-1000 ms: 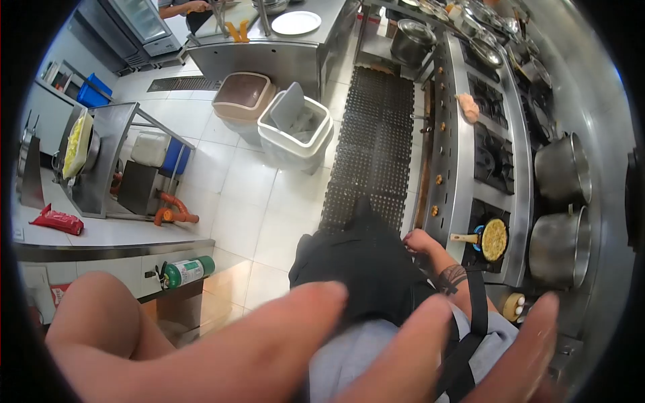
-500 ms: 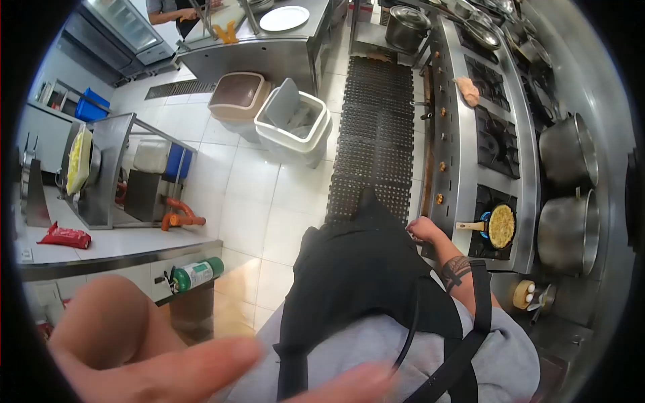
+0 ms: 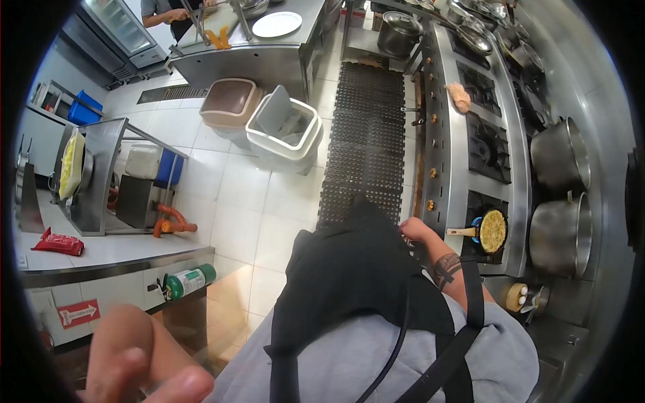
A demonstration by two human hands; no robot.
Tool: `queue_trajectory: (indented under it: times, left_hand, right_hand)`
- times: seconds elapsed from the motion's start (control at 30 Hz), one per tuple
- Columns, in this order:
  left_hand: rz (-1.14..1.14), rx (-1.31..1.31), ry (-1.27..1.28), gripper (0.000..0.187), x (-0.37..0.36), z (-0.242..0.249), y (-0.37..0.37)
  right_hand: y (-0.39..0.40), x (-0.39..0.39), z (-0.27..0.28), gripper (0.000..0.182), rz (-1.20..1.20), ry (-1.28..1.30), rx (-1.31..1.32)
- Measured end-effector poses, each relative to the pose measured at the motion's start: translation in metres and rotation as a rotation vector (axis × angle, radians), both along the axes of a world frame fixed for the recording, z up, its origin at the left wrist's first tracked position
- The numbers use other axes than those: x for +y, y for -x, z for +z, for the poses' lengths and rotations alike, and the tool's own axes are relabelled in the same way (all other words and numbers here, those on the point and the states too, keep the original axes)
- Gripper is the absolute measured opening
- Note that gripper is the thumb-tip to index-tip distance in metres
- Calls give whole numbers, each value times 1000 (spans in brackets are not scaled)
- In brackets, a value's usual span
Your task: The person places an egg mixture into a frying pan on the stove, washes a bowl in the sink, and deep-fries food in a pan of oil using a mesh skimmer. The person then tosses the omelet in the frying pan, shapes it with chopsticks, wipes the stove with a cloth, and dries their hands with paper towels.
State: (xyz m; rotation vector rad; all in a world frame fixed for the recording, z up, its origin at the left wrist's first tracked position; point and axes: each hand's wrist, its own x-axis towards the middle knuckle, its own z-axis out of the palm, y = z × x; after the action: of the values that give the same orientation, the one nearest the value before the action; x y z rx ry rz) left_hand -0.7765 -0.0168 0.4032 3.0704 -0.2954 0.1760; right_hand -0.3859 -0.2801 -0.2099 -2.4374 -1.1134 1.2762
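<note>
My left hand (image 3: pixel 158 386) is raised close to the camera at the lower left, below the bent arm. Its blurred fingertips are apart, and nothing shows between them. Beside the stove front, my right hand (image 3: pixel 417 230) hangs low with its fingers curled in; anything inside them is hidden. Nearest to it on the stove (image 3: pixel 458 158) is a frying pan with a pale wooden handle (image 3: pixel 461 232), over a blue flame. A round, yellow-brown omelette-like food (image 3: pixel 493 232) fills the pan. Neither hand touches the pan.
Two large pots (image 3: pixel 561 235) stand along the right wall. A crumpled cloth (image 3: pixel 459 97) lies on the stove. A black rubber mat (image 3: pixel 363 134) covers the aisle, beside a white bin (image 3: pixel 285 138). Another person's hand (image 3: pixel 177 15) is at the far counter. A fire extinguisher (image 3: pixel 190 281) hangs left.
My left hand has moved down and left, drawing its fingers back from the lower middle. The view has shifted slightly; my right hand stays low beside the stove.
</note>
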Motion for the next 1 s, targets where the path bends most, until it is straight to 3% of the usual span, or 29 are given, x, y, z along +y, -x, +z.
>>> queue_trajectory:
  times: [0.1,0.17,0.2,0.23,0.27,0.33,0.37,0.4,0.47,0.53,0.57,0.63,0.67,0.7,0.73,0.77,0.8,0.83,0.87,0.9,0.93,1.0]
  left_hand:
    - [277,92,164,32,25,-65,0]
    - [595,218,100,35,48,-126,-20]
    - [507,333,350,38,89,-199,-20]
    - [748,649,358,44,94,-248,-29]
    - [891,794,456,49,101,-334,-19]
    - [925,965,469,47,75,-520,26]
    - [949,978,607,45,45,-607,60]
    - [806,926,742,45,10,-717,110]
    - [991,824,895,42,-58,-706,145]
    - [1060,1001,1041,41,-88,-705,174]
    - [1107,1062,1101,41,-96,-703,185]
    - [1228,1122,1217,40,-96,-701,198]
    - [1288,1132,1282,40,-91,-702,201]
    - [1343,1125,1359,39,-81,-703,200]
    - [1343,1110,1400,39,-65,-704,199]
    - [1227,1110,1320,39,-44,-704,192]
    - [647,1070,553,34,-7,-704,186]
    - [858,1015,487,32,16,-697,161]
    - [1124,974,671,35,44,-694,134]
    - [1067,826,539,35,72,-696,108]
    - [1604,586,1046,32,89,-654,54]
    - [1503,270,1056,33,122,-611,-22]
  right_hand:
    - [-2,0,-11,24,88,9,-78]
    - [-4,1,-16,26,61,44,-25]
    - [-4,1,-19,29,22,91,28]
    - [-3,3,-19,29,32,78,28]
    - [0,4,-14,28,-64,110,64]
    - [5,1,-20,27,-152,135,101]
    - [5,0,-27,25,-209,136,131]
    - [5,-2,-31,25,-264,138,161]
    - [2,-1,-36,25,-247,161,181]
    - [-8,-9,-57,26,-231,182,198]
    - [-13,-5,-55,25,-78,127,161]
    - [-19,20,-28,24,-311,250,249]
    - [-29,24,-41,24,-299,244,253]
    - [-45,19,-78,22,10,205,126]
    - [-55,25,-87,21,169,182,66]
    - [-65,32,-96,20,321,149,-4]
    - [-72,46,-83,21,392,124,-24]
    - [-78,62,-76,21,429,104,-36]
    - [-84,78,-69,22,466,83,-48]
    - [-89,93,-63,22,371,98,-46]
    - [-97,104,-60,23,272,115,-42]
    - [-118,123,-72,21,293,24,-47]
